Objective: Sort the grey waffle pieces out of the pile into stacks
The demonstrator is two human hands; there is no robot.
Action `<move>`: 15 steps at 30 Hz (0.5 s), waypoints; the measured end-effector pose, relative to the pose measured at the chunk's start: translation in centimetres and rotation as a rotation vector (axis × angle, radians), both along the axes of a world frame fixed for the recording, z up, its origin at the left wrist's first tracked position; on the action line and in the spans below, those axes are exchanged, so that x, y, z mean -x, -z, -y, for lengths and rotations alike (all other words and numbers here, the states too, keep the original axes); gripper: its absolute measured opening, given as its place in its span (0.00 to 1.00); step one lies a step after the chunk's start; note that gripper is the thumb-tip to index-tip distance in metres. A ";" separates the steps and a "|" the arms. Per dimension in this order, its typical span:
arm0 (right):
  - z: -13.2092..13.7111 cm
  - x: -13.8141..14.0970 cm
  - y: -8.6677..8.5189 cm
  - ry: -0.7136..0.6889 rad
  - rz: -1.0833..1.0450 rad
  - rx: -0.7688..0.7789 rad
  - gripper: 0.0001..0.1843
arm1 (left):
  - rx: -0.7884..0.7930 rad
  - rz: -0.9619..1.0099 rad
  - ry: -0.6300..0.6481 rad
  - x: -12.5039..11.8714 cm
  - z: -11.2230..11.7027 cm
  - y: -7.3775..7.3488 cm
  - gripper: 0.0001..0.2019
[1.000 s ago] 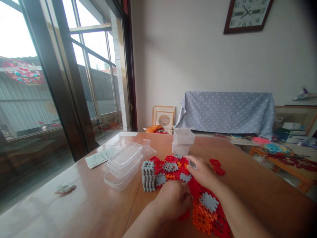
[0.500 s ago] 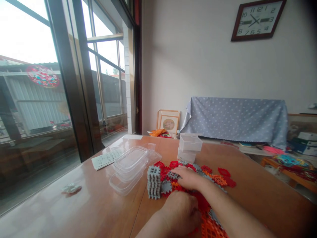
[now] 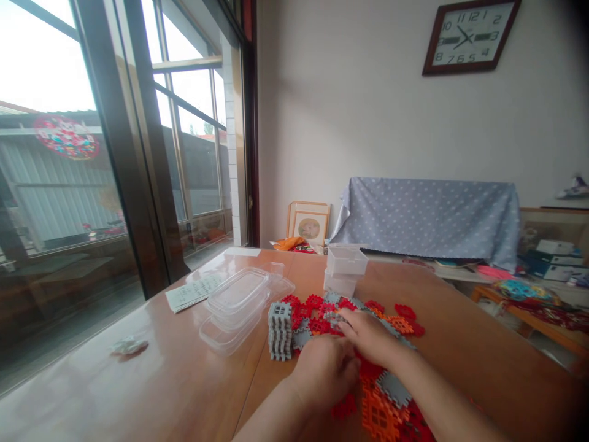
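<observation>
While the left hand (image 3: 326, 373) curled inward low over the near side of the heap, its fingers were bent toward the palm, and whether they held anything could not be told. Just beyond it, the right hand (image 3: 373, 339) reached in with partly bent fingers, their tips at a grey windowed tile (image 3: 333, 317); whether they gripped it could not be told. Around both hands spread the interlocking plastic tiles, red, orange and grey, heaped on the wooden tabletop (image 3: 184, 380). An orange windowed tile (image 3: 378, 417) and a plain grey tile (image 3: 394, 388) lay toward the near right. Left of the heap, just beside it, stood a neat upright stack of grey tiles (image 3: 280, 331). Farther left were clear plastic lids (image 3: 237, 298) and a handwritten sheet (image 3: 191, 293). Behind the heap, one translucent box (image 3: 347, 262) sat upon another (image 3: 339, 284).
</observation>
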State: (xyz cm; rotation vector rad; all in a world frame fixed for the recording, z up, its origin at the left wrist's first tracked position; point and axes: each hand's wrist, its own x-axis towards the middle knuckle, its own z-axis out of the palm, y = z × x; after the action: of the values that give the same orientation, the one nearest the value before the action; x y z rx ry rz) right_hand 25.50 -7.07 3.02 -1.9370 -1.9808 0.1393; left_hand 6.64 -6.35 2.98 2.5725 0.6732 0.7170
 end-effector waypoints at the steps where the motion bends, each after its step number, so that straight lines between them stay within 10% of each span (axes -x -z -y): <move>1: 0.7 -0.4 -0.2 0.010 -0.055 -0.024 0.13 | 0.012 0.029 -0.023 0.0 -0.1 0.0 0.07; 9: 5.2 -1.4 -1.2 -0.141 -0.828 -0.022 0.17 | 0.212 0.390 -0.163 -0.4 -0.8 0.4 0.06; 15: 5.7 -1.3 -0.4 -0.173 -0.827 0.046 0.15 | 0.536 0.557 -0.092 -1.1 -1.2 1.0 0.14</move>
State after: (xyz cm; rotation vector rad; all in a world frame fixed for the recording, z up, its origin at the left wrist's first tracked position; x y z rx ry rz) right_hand 26.82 -12.82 3.41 -1.3767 -1.5562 0.8771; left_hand 7.71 -5.13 1.99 1.7578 0.6795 1.0556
